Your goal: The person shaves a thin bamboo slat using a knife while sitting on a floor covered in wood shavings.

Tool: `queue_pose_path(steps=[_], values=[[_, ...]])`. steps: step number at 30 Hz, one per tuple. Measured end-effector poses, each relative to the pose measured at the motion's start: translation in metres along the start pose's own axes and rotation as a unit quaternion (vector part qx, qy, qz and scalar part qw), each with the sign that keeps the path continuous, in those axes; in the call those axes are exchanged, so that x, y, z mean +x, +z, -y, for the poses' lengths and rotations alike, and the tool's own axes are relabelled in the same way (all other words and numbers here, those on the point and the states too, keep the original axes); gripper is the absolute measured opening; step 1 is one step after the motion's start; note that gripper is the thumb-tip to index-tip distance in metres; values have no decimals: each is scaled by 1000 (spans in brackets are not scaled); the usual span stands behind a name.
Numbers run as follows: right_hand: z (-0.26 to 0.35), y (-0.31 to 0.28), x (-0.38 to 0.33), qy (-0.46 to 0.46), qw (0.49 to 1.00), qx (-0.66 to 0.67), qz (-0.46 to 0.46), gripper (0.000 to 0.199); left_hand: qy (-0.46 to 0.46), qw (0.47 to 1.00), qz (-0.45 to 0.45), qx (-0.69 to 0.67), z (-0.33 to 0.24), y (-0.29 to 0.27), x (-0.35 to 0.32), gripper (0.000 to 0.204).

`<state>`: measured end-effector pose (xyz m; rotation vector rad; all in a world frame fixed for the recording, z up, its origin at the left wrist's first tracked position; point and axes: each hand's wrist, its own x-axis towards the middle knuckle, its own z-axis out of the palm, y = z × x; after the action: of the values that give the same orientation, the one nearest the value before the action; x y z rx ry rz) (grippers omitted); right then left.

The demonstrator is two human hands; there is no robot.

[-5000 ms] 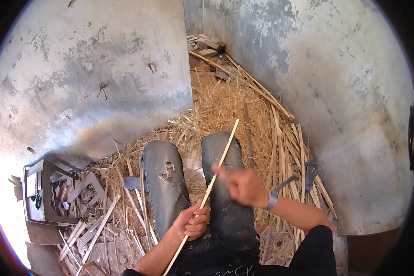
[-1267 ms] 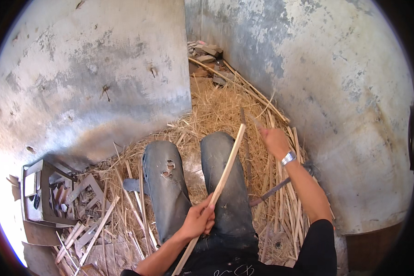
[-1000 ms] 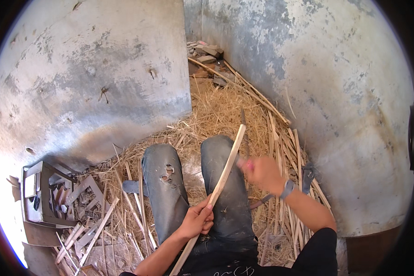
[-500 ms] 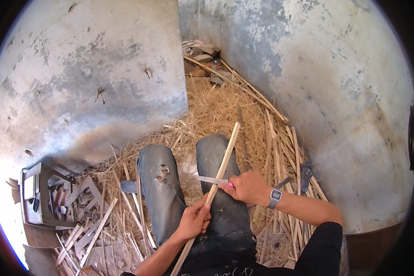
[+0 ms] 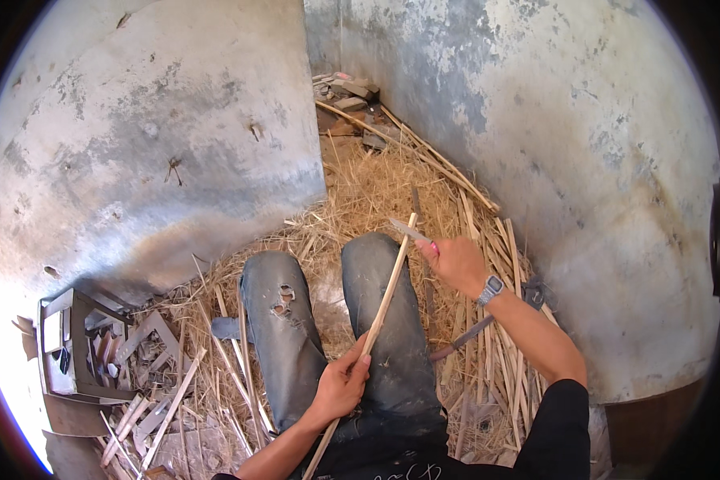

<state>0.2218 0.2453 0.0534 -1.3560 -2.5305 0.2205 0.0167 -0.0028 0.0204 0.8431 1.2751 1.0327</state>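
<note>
A long, pale split stick [image 5: 386, 298] slants across my right thigh, its upper end beyond the knee and its lower end running under my left forearm. My left hand [image 5: 343, 379] is closed around its lower half, thumb on top. In my right hand [image 5: 459, 265] is a knife [image 5: 409, 230] with a pinkish-red handle, mostly hidden in the fist. Its blade crosses the stick close to the upper tip. On the right wrist sits a grey digital watch [image 5: 490, 290].
Shavings [image 5: 376, 180] cover the floor around my legs. Long sticks [image 5: 486, 320] lie along the right wall [image 5: 600, 176]. At the left stand a dark wooden frame [image 5: 80, 344] and scrap pieces. Stone rubble [image 5: 350, 90] fills the far corner. A dark curved strip [image 5: 462, 339] lies by my right thigh.
My right hand has moved the knife up and away along the stick, from its middle to near the tip. The left hand keeps its hold in nearly the same place.
</note>
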Motion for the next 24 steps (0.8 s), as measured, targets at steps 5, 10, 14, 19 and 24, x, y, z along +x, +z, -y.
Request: queue_pose_path(steps=[5,10,14,19,24], values=[[41,8,-30,-99,995,11,6,68,-36,999,1,-13,-3,-4,4,51],[-9,-4,11,-5,998,34,43,69,-13,1000,6,7,-4,-2,5,50],[42,12,-34,-148,987,-5,57,71,-22,1000,-9,7,-2,-6,5,50],[-44,-16,24,49,999,-23,-5,69,-2,1000,21,7,-4,0,1,51],[21,2,-18,-68,993,70,-64,69,-46,997,29,-59,0,-7,5,51]])
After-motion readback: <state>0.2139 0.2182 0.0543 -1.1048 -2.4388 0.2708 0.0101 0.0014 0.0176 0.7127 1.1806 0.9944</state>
